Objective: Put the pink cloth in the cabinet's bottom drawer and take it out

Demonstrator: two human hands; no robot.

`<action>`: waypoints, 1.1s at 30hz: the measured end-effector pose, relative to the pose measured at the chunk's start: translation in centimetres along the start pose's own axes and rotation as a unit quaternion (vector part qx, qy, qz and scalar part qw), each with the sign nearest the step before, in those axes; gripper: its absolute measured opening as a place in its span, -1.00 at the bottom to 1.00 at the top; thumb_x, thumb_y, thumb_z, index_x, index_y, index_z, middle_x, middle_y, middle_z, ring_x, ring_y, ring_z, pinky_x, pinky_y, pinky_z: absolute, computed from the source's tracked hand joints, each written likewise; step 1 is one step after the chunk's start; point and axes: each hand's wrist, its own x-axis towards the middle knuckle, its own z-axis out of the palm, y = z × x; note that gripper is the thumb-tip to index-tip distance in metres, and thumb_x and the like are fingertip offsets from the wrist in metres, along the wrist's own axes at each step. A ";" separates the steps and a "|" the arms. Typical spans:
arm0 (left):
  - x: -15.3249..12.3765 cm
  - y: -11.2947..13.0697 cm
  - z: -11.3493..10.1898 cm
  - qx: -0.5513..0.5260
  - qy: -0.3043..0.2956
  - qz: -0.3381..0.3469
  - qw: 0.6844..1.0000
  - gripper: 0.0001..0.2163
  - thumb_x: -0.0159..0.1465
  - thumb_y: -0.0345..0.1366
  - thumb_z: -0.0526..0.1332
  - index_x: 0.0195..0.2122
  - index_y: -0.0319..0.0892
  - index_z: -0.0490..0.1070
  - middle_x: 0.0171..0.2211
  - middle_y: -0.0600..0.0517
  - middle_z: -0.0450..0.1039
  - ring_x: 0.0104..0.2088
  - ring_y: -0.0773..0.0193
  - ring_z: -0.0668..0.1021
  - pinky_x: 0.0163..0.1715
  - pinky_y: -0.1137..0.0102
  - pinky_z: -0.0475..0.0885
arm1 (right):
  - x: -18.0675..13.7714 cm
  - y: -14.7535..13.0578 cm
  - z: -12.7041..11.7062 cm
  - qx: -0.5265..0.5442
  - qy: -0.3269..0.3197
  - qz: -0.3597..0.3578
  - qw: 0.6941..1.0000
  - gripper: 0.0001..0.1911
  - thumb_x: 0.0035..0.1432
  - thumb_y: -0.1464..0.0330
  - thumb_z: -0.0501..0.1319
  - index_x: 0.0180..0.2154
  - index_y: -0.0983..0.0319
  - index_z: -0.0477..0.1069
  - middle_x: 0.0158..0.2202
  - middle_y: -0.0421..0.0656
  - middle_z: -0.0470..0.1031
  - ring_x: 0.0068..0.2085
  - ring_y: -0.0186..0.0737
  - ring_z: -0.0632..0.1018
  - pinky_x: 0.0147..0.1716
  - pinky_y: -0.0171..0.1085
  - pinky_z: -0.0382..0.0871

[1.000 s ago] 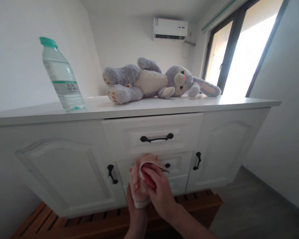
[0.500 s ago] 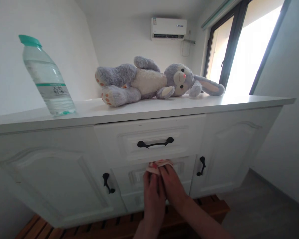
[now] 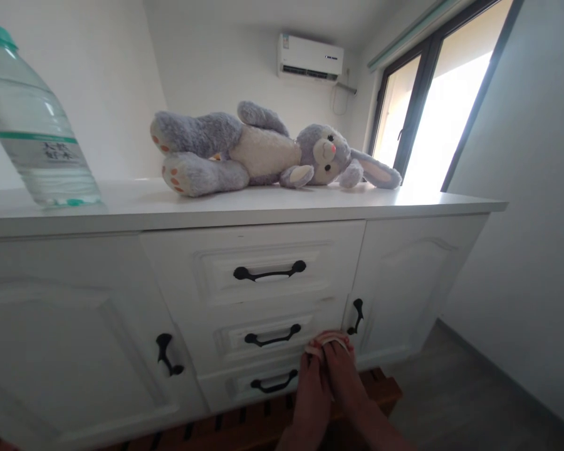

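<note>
My left hand [image 3: 310, 391] and my right hand [image 3: 344, 379] are pressed together low in the view, fingers closed on a small pink and white cloth [image 3: 328, 340] whose edge shows at the fingertips. They hover in front of the white cabinet [image 3: 404, 263], near the lowest drawer handle [image 3: 274, 382] and the right door handle [image 3: 356, 316]. Two more drawer handles, the upper one [image 3: 269, 272] and the middle one [image 3: 272, 336], are above.
On the cabinet top lie a grey plush rabbit [image 3: 258, 150] and a plastic water bottle [image 3: 32, 131] at the far left. An air conditioner [image 3: 310, 57] hangs on the back wall. A window [image 3: 432, 106] is at the right. Wooden slats [image 3: 263, 426] run under the cabinet.
My hands have dropped lower and to the right, folding the cloth smaller between them. The view moved closer and left, so the bottle is now cut by the left edge.
</note>
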 end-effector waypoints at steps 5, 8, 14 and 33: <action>-2.7 -6.7 -6.9 0.044 0.139 -0.020 0.989 -0.59 0.28 -0.39 -0.04 0.02 -0.41 0.47 0.05 -0.44 0.48 0.07 -0.11 0.56 0.15 -0.04 0.44 | 2.1 -8.7 5.7 0.035 -0.024 -0.036 0.998 -0.68 0.22 0.59 0.08 -0.11 0.28 0.54 -0.14 0.01 0.60 -0.07 -0.03 0.59 0.04 -0.07 0.40; -4.2 -11.0 -12.7 0.083 0.242 -0.061 0.965 -0.65 0.26 -0.31 0.00 -0.11 -0.31 0.52 -0.08 -0.35 0.53 -0.05 -0.14 0.60 0.04 -0.09 0.50 | 3.6 -15.8 9.0 0.083 -0.038 -0.076 0.993 -0.70 0.24 0.59 0.08 -0.15 0.23 0.52 -0.22 -0.11 0.61 -0.16 -0.14 0.60 -0.01 -0.15 0.43; -5.0 -10.1 -19.9 0.118 0.289 -0.082 0.946 -0.68 0.23 -0.28 0.04 -0.13 -0.24 0.53 -0.09 -0.26 0.52 -0.06 -0.11 0.60 0.02 -0.08 0.51 | 5.1 -23.3 8.3 0.065 -0.080 -0.084 0.991 -0.75 0.27 0.50 0.15 -0.06 0.34 0.53 -0.12 0.10 0.59 -0.05 0.05 0.59 0.04 0.04 0.43; 1.2 3.4 -11.3 0.168 0.098 0.114 0.974 -0.58 0.31 -0.44 0.01 0.15 -0.29 0.44 0.10 -0.32 0.50 0.10 -0.02 0.55 0.19 0.05 0.46 | 5.0 -10.1 -5.6 0.247 0.001 -0.002 0.969 -0.51 0.25 0.51 0.08 0.18 0.17 0.43 0.04 0.04 0.47 0.04 -0.11 0.54 0.12 -0.10 0.40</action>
